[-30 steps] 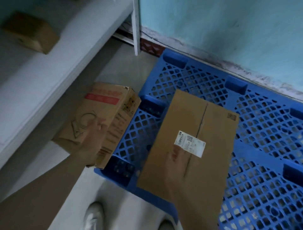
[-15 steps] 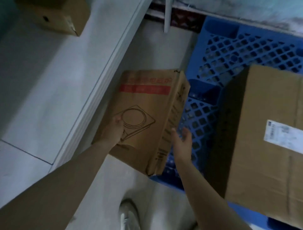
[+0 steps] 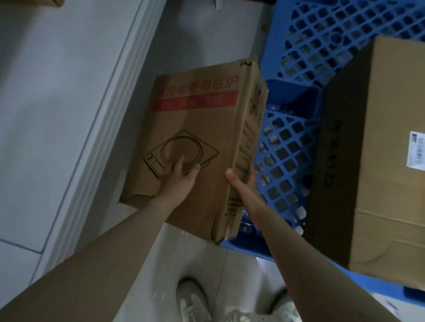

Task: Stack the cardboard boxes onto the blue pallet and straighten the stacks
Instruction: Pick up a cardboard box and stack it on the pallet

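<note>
A flat cardboard box (image 3: 197, 128) with a red band and a line drawing of a cooker is held tilted over the floor, at the left edge of the blue pallet (image 3: 322, 46). My left hand (image 3: 178, 178) presses on its printed top face. My right hand (image 3: 241, 179) grips its right side, thumb on the top edge and fingers down the narrow side. A large plain cardboard box (image 3: 379, 161) with a white label stands on the pallet to the right, apart from both hands.
A white shelf or platform edge (image 3: 110, 119) runs diagonally on the left, close to the held box. Another cardboard box's corner (image 3: 51, 2) shows at the top left. My light shoes (image 3: 193, 303) stand on the pale tiled floor below.
My right hand has closed onto the printed box's right side, where before it hovered open beside it. The view has moved closer and the box looks lifted a little.
</note>
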Demonstrator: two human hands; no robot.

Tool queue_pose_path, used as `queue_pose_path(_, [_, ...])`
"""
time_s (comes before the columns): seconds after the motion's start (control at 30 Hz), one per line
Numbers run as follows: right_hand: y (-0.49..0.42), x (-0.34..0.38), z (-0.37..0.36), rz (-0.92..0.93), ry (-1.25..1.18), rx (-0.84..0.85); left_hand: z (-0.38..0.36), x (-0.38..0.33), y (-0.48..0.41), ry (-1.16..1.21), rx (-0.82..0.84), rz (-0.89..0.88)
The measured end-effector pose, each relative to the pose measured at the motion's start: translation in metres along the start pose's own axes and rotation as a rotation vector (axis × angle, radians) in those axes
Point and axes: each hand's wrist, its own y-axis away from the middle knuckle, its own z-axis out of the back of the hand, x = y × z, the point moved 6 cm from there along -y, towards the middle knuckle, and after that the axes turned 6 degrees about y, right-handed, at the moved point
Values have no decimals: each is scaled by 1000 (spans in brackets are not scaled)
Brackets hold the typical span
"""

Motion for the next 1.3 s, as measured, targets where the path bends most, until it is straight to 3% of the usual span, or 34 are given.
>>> queue_pose_path(0.3, [51,52,46,33,77,-252,11,-27,19,82,-16,-85])
queue_pose_path(0.5, [147,123,137,149,21,-243,65,-54,58,143,-247,-93])
queue_pose_path(0.67, [225,161,226,229,30,-258,64,-116,111,369,-137,-48])
queue_pose_path(0.83, [268,159,327,245,34,-300,22,-202,172,375,-72,-193])
queue_pose_path(1.03, [276,111,457,164,56,-470,-72,-292,221,364,-9,-385])
queue_pose_path(1.13, [274,86,501,125,138,-552,-127,-306,234,329,13,-396])
queue_pose_path(1.3, [252,49,520,39,215,-485,-181,-295,241,245,16,-324])
